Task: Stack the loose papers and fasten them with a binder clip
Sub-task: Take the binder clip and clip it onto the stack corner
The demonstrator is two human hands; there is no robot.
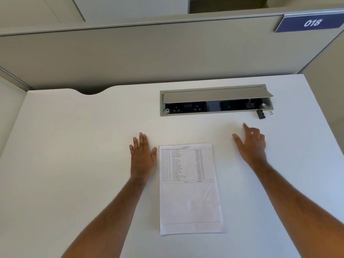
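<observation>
The papers (190,189) look already squared into one neat pile, so I judge the stacking done and the clip still to fetch. My left hand (142,157) lies flat on the desk (74,146) just left of the pile, fingers straight, holding nothing. My right hand (250,144) hovers beyond the pile's right edge, fingers loosely spread and empty, forefinger aimed at the binder clip (262,114). The clip, black with its wire handles out to one side, sits well beyond the pile's far right corner. Next I need to pinch it by the handles. The top sheet is white, with a printed table across its far half.
</observation>
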